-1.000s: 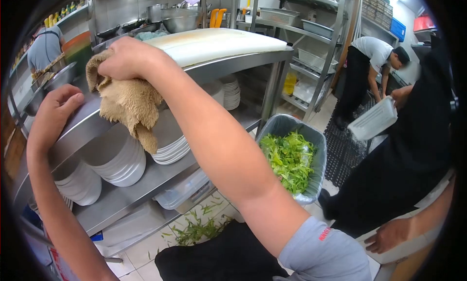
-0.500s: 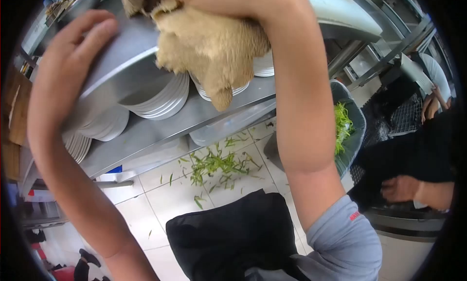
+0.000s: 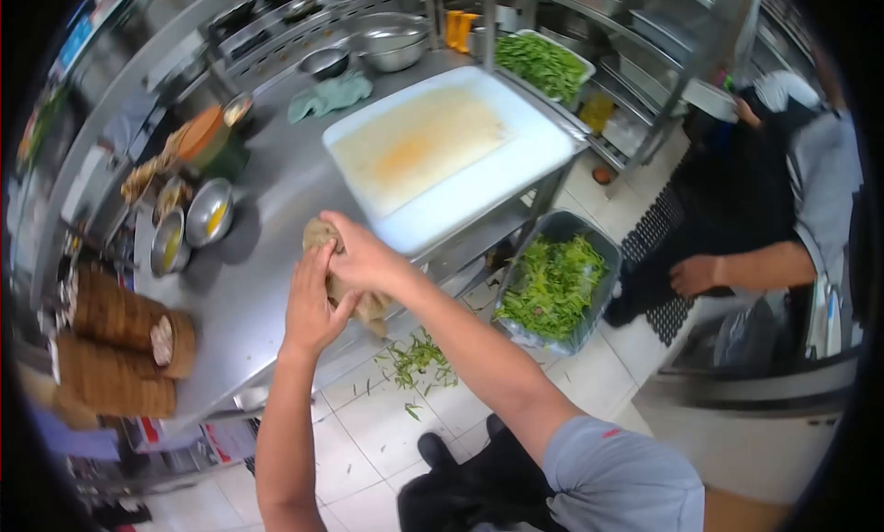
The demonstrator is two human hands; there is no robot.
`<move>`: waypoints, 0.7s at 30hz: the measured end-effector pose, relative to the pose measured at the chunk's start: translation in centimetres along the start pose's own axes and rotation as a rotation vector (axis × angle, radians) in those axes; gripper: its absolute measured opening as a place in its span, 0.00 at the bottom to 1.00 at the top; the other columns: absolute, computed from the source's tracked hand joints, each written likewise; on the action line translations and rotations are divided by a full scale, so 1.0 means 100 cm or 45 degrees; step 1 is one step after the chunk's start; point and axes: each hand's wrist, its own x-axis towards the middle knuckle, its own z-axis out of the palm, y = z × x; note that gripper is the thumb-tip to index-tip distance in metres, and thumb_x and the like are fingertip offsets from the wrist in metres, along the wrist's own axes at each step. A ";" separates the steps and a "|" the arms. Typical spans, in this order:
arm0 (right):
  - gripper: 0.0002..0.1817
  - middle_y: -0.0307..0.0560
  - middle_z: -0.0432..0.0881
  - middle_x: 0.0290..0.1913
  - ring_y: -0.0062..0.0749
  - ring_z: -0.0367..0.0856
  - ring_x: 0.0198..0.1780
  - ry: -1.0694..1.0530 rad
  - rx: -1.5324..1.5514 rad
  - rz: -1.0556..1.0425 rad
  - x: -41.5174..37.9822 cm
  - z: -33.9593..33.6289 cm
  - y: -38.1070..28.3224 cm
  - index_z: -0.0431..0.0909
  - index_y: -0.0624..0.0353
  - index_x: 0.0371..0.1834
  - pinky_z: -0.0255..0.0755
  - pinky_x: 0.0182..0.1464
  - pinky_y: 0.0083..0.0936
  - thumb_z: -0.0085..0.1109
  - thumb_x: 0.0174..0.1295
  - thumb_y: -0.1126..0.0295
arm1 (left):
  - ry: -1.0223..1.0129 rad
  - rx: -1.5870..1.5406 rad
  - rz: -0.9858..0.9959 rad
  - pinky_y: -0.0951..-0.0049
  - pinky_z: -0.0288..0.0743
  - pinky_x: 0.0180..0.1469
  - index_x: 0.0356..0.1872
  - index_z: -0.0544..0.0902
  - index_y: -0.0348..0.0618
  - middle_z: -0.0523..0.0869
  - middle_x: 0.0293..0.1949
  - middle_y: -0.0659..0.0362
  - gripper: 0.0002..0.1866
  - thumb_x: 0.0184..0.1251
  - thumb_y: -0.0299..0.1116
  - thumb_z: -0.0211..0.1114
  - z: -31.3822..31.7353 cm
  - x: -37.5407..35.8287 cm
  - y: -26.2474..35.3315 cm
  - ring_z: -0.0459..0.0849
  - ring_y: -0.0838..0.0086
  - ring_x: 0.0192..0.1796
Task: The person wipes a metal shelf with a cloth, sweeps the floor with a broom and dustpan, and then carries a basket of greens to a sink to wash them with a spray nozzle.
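Angled in from the lower right, the right hand (image 3: 366,259) clutches a bunched tan cloth (image 3: 319,235), its end hanging below the grip. The left hand (image 3: 313,304), fingers extended upward, meets it from the left; whether it grips I cannot tell. Above and right of the grip lies the white board (image 3: 442,145).

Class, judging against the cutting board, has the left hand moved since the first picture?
Yes: the left hand has moved rightward, toward the cutting board.

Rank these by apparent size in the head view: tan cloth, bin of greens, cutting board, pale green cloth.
1. Cutting board
2. Bin of greens
Not ranked: pale green cloth and tan cloth. Both look smaller, but the tan one is partly hidden and nearer the camera.
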 end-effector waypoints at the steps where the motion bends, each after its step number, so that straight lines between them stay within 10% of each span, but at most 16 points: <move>1: 0.25 0.60 0.80 0.54 0.48 0.78 0.58 0.060 0.148 -0.018 -0.021 -0.018 -0.010 0.71 0.67 0.59 0.69 0.62 0.33 0.58 0.58 0.69 | -0.047 0.067 0.000 0.52 0.59 0.69 0.65 0.69 0.39 0.72 0.63 0.43 0.31 0.62 0.40 0.64 0.007 0.012 0.000 0.67 0.49 0.67; 6: 0.12 0.44 0.83 0.43 0.25 0.79 0.45 0.442 0.402 0.433 -0.205 -0.065 0.061 0.78 0.65 0.49 0.73 0.50 0.23 0.53 0.67 0.70 | -0.044 0.377 -0.241 0.51 0.55 0.71 0.66 0.68 0.39 0.72 0.64 0.43 0.26 0.69 0.38 0.57 0.043 0.032 0.023 0.65 0.46 0.69; 9: 0.20 0.51 0.74 0.57 0.36 0.78 0.50 0.889 1.230 1.568 -0.284 -0.076 0.133 0.72 0.62 0.60 0.76 0.54 0.29 0.51 0.68 0.63 | -0.051 0.331 -0.195 0.51 0.55 0.71 0.66 0.67 0.36 0.71 0.65 0.42 0.26 0.71 0.37 0.53 0.043 0.035 0.030 0.64 0.44 0.69; 15: 0.31 0.50 0.56 0.72 0.44 0.55 0.70 1.262 1.585 1.465 -0.277 -0.101 0.244 0.57 0.56 0.72 0.75 0.59 0.33 0.53 0.68 0.59 | -0.081 0.385 -0.204 0.51 0.55 0.71 0.67 0.66 0.34 0.70 0.66 0.40 0.27 0.73 0.39 0.50 0.049 0.031 0.019 0.64 0.43 0.69; 17: 0.30 0.48 0.59 0.72 0.46 0.68 0.66 1.767 1.659 1.678 -0.256 -0.104 0.262 0.58 0.53 0.72 0.79 0.50 0.32 0.53 0.69 0.60 | -0.095 0.381 -0.198 0.51 0.55 0.71 0.67 0.66 0.33 0.70 0.65 0.39 0.27 0.73 0.39 0.50 0.047 0.032 0.020 0.64 0.43 0.69; 21: 0.28 0.48 0.64 0.70 0.48 0.80 0.56 1.783 1.609 1.786 -0.255 -0.108 0.282 0.61 0.52 0.71 0.79 0.37 0.29 0.53 0.69 0.63 | -0.100 0.373 -0.228 0.51 0.54 0.71 0.67 0.66 0.32 0.70 0.65 0.39 0.27 0.73 0.39 0.50 0.046 0.034 0.022 0.64 0.43 0.69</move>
